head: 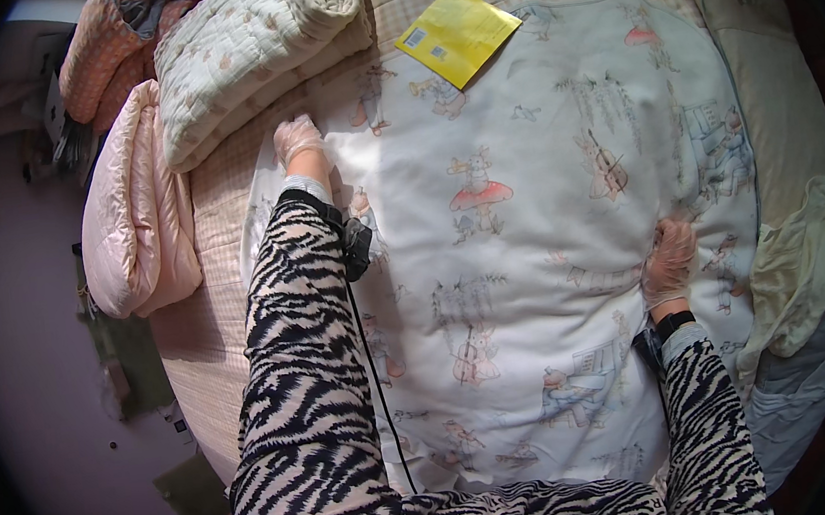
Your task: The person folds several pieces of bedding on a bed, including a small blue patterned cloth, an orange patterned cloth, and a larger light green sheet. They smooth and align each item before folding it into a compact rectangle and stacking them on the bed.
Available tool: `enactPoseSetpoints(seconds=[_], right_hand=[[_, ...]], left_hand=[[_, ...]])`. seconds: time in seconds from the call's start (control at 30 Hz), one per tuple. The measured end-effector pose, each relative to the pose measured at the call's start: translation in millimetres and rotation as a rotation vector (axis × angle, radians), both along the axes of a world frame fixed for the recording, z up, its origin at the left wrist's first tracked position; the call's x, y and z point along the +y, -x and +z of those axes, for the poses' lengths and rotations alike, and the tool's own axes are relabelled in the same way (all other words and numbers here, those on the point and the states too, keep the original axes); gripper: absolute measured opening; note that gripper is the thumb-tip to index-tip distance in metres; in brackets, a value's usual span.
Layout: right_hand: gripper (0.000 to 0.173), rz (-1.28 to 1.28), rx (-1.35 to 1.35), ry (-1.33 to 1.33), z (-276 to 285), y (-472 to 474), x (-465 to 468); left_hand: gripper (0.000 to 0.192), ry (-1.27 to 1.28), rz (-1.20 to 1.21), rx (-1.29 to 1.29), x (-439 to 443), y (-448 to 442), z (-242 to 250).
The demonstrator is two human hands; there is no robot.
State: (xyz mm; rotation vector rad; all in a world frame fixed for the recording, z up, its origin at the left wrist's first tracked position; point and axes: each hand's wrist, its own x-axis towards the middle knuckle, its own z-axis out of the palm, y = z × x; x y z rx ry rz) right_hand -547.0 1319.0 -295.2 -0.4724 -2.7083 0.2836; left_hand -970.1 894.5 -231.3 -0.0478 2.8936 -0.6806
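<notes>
A white blanket (420, 257) printed with animals playing instruments lies spread in front of me, with soft creases across it. My left hand (298, 140), in a clear plastic glove, is curled at the blanket's far left edge; its fingertips are hidden. In a matching glove, my right hand (669, 261) is closed on the blanket's right part, where folds run out from the fist. A yellow booklet (459, 37) bearing print and codes lies over the blanket's far edge.
Beneath is a bed with a checked quilted cover (220, 217). A folded white quilt (248, 56) and a folded pink quilt (140, 211) stand at the left. On the right are a beige pillow (772, 91) and pale green cloth (799, 277). A black cable (380, 381) runs beside my left arm.
</notes>
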Motion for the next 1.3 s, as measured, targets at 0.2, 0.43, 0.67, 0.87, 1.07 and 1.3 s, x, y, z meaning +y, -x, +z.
enactPoseSetpoints(seconds=[0.2,0.43,0.67,0.87,1.07,1.3], right_hand=[[0.019,-0.019,0.012,0.03,1.0,0.8,-0.7],[0.019,-0.041,-0.014,0.007,1.4,0.7,-1.8],[0.022,-0.031,0.011,0.011,-0.2,0.2,-0.2],[0.024,-0.032,0.002,0.045,1.2,-0.2,-0.7],[0.021,-0.019,0.01,0.046,-1.4,-0.5,1.2],[0.024,-0.031,0.005,-0.025,-0.1,0.9,0.9]], left_hand=[[0.012,-1.953,0.294,0.414,75.2,-18.5,5.0],[0.016,-1.512,-0.08,0.204,190.7,-59.9,-8.4],[0.014,-0.744,-0.903,0.606,205.5,-89.3,-15.8],[0.013,-0.527,-0.674,0.29,205.7,-60.4,-12.1],[0.011,-0.518,-0.719,0.251,173.2,-57.1,3.9],[0.014,-0.478,-0.481,0.21,149.6,-98.4,34.4]])
